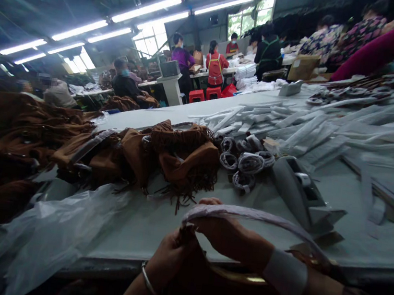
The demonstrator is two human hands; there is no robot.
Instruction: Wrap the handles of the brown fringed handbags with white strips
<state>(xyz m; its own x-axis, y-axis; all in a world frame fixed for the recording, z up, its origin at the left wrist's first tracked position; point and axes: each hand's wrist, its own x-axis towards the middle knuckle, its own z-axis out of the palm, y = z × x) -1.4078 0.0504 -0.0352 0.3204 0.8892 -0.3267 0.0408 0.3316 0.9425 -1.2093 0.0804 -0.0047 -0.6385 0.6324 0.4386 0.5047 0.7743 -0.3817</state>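
A long bag strap (257, 214) in a pale wrapping arcs over my right wrist and down to the right. My left hand (170, 253), with a silvery bracelet at the wrist, is closed at the strap's left end, where it meets something dark brown. Against that same end lies my right hand (232, 239), its fingers bent round the strap and partly hidden by it. Below both hands, at the table edge, is a dark brown bag (197, 283), mostly in shadow. A goldish strip shows along its upper edge.
Brown fringed bags (181, 155) lie ahead on the pale table (141, 242). Several wrapped strap coils (251, 163) sit beside a grey tape dispenser (294, 192). Wrapped strips (315, 129) cover the right side. Clear plastic (59, 226) hangs off the front edge. People work beyond.
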